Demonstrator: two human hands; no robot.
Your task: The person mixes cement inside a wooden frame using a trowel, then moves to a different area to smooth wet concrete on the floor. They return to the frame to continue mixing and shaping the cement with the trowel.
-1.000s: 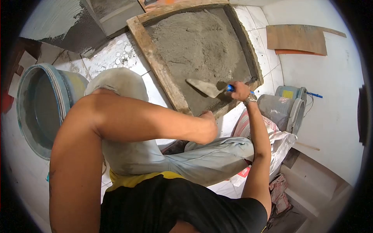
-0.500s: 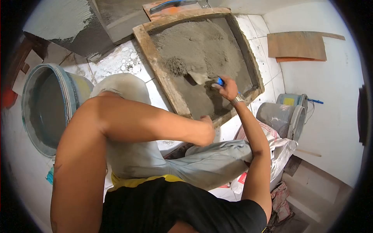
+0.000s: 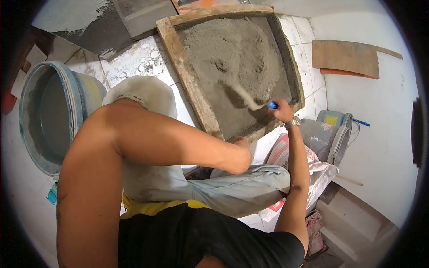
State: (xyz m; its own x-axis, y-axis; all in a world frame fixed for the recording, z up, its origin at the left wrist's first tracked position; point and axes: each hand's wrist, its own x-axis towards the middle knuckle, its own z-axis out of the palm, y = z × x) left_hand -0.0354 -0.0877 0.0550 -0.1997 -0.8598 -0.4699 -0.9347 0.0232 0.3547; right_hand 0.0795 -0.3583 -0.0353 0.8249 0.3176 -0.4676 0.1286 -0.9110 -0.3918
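My right hand (image 3: 281, 111), with a wristwatch above it, is closed round the blue handle of a trowel (image 3: 246, 97). The trowel's blade is smeared by motion over the grey mortar (image 3: 223, 53) in a shallow wooden box (image 3: 190, 80). Rough, drier-looking mix is heaped toward the far side, and a smoother wet layer lies near the blade. My left hand (image 3: 242, 145) is at the box's near edge with its fingers curled. Most of those fingers are hidden, so whether they grip the edge does not show.
A large bucket (image 3: 76, 102) of grey liquid stands at the left beside my knee. Two more buckets, one grey and lying on its side (image 3: 319, 134), are at the right wall. A printed sack (image 3: 283, 149) lies by my right forearm. A brown board (image 3: 344, 59) leans on the wall.
My right hand has drawn the trowel toward the box's near right side, and the blade has turned and blurred. My left hand stays by the near edge. The view has shifted slightly.
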